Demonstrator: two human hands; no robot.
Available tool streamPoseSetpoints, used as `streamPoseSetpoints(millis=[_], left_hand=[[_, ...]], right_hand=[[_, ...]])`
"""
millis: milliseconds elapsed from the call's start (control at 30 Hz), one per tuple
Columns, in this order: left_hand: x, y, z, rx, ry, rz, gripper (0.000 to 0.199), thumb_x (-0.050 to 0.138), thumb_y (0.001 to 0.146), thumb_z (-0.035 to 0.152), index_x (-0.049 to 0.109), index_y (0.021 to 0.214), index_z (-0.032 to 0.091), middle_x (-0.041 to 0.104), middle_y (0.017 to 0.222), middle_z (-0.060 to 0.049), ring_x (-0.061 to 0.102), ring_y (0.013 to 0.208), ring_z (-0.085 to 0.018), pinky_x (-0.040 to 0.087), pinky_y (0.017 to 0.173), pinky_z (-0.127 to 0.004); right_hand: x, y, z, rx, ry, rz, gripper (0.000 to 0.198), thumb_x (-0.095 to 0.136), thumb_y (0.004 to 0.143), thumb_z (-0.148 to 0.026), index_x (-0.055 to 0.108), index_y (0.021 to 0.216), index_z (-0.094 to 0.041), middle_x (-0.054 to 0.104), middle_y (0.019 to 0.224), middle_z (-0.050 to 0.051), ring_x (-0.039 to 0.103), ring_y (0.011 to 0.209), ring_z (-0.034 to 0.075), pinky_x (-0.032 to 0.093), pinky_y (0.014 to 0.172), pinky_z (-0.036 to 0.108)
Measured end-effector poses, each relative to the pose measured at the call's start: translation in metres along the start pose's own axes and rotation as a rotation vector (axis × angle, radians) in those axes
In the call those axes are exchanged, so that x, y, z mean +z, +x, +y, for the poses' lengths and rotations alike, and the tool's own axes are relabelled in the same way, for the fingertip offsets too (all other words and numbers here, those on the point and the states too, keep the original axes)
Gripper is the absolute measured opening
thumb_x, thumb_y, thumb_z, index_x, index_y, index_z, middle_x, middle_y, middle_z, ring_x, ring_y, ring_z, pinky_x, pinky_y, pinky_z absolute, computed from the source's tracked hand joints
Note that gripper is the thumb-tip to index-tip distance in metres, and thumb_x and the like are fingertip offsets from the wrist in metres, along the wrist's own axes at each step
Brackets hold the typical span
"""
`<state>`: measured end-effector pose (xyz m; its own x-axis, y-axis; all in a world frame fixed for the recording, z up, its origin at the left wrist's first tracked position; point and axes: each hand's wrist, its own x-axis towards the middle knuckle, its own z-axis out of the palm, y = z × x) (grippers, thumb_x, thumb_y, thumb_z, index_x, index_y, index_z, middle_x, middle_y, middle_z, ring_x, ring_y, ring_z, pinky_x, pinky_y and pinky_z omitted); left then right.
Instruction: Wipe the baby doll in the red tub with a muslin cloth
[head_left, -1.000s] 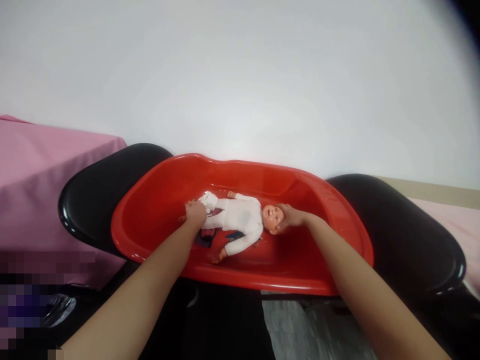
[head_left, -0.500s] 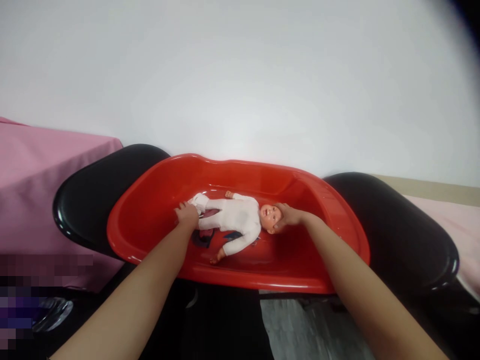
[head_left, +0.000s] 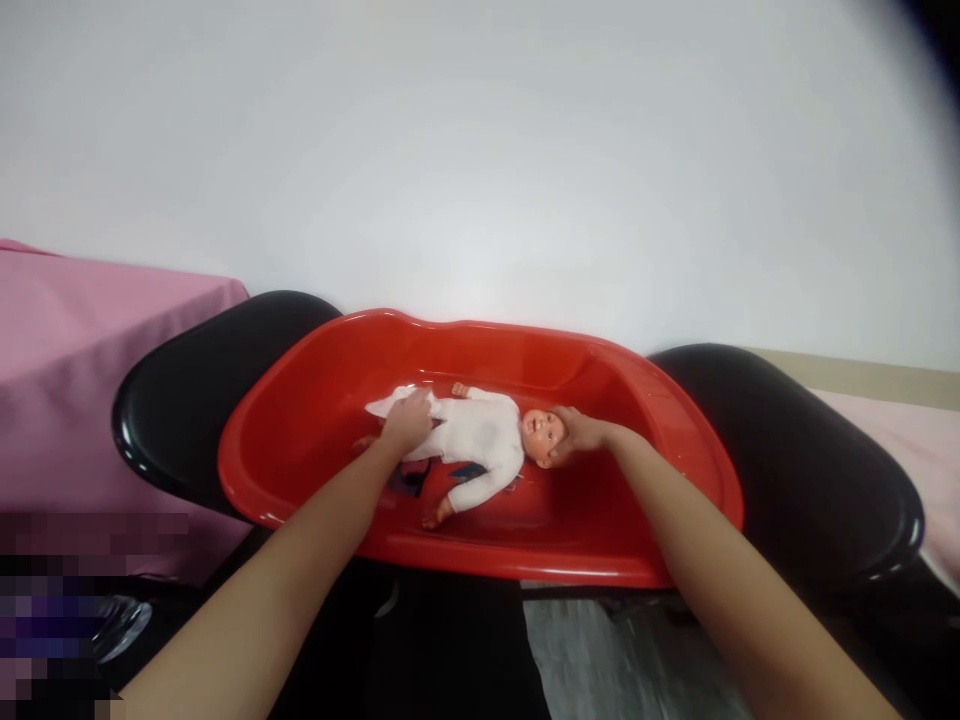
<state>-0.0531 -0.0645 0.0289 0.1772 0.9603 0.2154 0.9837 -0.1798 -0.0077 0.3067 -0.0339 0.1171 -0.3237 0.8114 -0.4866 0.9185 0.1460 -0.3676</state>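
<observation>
A baby doll [head_left: 484, 430] in white lies on its back in a red baby bathtub [head_left: 480, 566], head to the right and legs to the left. My right hand [head_left: 581, 432] is curled around the top of the doll's head, its fingers partly hidden behind it. Over the doll's legs, my left hand [head_left: 409, 422] is closed on a white cloth [head_left: 388, 402] that spreads out to the left of the fingers. One bare foot of the doll shows beyond my left wrist. A dark printed picture on the tub floor is partly covered by the doll.
Black seats or stands [head_left: 217, 390] are under both ends of the tub, against a pale wall [head_left: 480, 170]. Pink fabric [head_left: 97, 350] drapes a surface at the left. Paler pink fabric [head_left: 877, 440] lies at the right.
My left hand has moved right and slightly up, from the doll's foot to higher on its legs. The white cloth now stretches out flatter leftward. My right hand stays at the head.
</observation>
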Motion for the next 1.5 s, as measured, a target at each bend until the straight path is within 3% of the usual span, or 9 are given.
streamPoseSetpoints(millis=[100,300,400,533,700,900,1000,1233,1500], left_hand=[[0.01,0.002,0.005,0.072,-0.031,-0.099,0.034,0.041,0.091,0.024,0.061,0.117,0.015,0.046,0.142,-0.01,0.043,0.129,-0.023,0.035,0.105,-0.036],[0.016,-0.009,-0.019,-0.216,-0.045,-0.262,0.056,0.034,0.093,0.056,0.058,0.122,0.015,0.041,0.144,-0.016,0.036,0.132,-0.032,0.031,0.105,-0.048],[0.014,-0.013,-0.025,-0.35,-0.019,-0.309,0.047,0.045,0.09,0.046,0.059,0.119,0.012,0.049,0.134,-0.02,0.043,0.124,-0.035,0.034,0.1,-0.05],[0.012,-0.015,-0.024,-0.465,0.031,-0.306,0.041,0.048,0.085,0.032,0.06,0.118,0.011,0.054,0.127,-0.021,0.042,0.124,-0.036,0.037,0.095,-0.051],[0.0,-0.011,-0.019,-0.525,-0.024,-0.162,0.061,0.055,0.077,0.06,0.061,0.113,0.011,0.059,0.113,-0.02,0.05,0.111,-0.035,0.038,0.092,-0.045],[-0.04,0.005,0.02,-0.404,-0.123,0.161,0.046,0.023,0.097,0.041,0.056,0.111,0.013,0.06,0.105,-0.016,0.054,0.105,-0.03,0.038,0.091,-0.042],[-0.054,0.011,0.052,-0.192,-0.327,0.213,0.042,0.026,0.098,0.04,0.052,0.118,0.014,0.061,0.111,-0.012,0.055,0.105,-0.025,0.038,0.094,-0.037],[-0.048,0.015,0.123,0.058,-0.595,-0.077,0.038,0.034,0.095,0.037,0.054,0.116,0.013,0.068,0.1,-0.013,0.064,0.088,-0.024,0.048,0.081,-0.036],[-0.031,0.005,0.131,0.442,-0.31,-0.206,0.037,0.046,0.088,0.023,0.06,0.122,0.02,0.046,0.144,-0.009,0.035,0.136,-0.028,0.024,0.115,-0.046]], right_hand=[[0.0,0.0,0.0,0.003,-0.001,0.003,0.113,0.082,0.047,-0.053,0.03,0.141,-0.023,0.033,0.141,0.014,0.041,0.127,0.036,0.04,0.101,0.044],[0.0,-0.002,-0.002,0.006,-0.015,0.009,0.111,0.082,0.047,-0.053,0.031,0.141,-0.024,0.033,0.141,0.014,0.041,0.127,0.036,0.04,0.101,0.044],[-0.001,-0.002,-0.003,-0.001,-0.024,-0.003,0.111,0.082,0.048,-0.054,0.029,0.142,-0.023,0.035,0.14,0.014,0.04,0.128,0.036,0.04,0.103,0.044],[-0.001,0.0,0.0,-0.011,-0.033,-0.013,0.111,0.081,0.049,-0.055,0.028,0.142,-0.024,0.033,0.141,0.014,0.04,0.128,0.036,0.039,0.103,0.046],[0.0,0.002,0.003,-0.019,-0.047,-0.011,0.109,0.08,0.048,-0.056,0.031,0.14,-0.024,0.034,0.14,0.014,0.04,0.127,0.037,0.04,0.102,0.047],[-0.001,0.0,-0.001,-0.016,-0.028,0.0,0.112,0.082,0.047,-0.055,0.03,0.141,-0.022,0.034,0.14,0.015,0.041,0.127,0.036,0.04,0.102,0.043],[-0.001,0.001,0.0,-0.009,-0.033,-0.013,0.111,0.082,0.047,-0.054,0.031,0.14,-0.022,0.035,0.139,0.015,0.042,0.127,0.036,0.04,0.102,0.044],[0.0,0.016,0.014,-0.042,-0.057,-0.027,0.106,0.081,0.05,-0.051,0.031,0.14,-0.022,0.035,0.14,0.015,0.042,0.127,0.034,0.039,0.103,0.043],[0.0,0.015,0.008,-0.054,-0.082,-0.034,0.102,0.08,0.052,-0.052,0.034,0.138,-0.022,0.038,0.135,0.014,0.044,0.124,0.035,0.041,0.1,0.044]])
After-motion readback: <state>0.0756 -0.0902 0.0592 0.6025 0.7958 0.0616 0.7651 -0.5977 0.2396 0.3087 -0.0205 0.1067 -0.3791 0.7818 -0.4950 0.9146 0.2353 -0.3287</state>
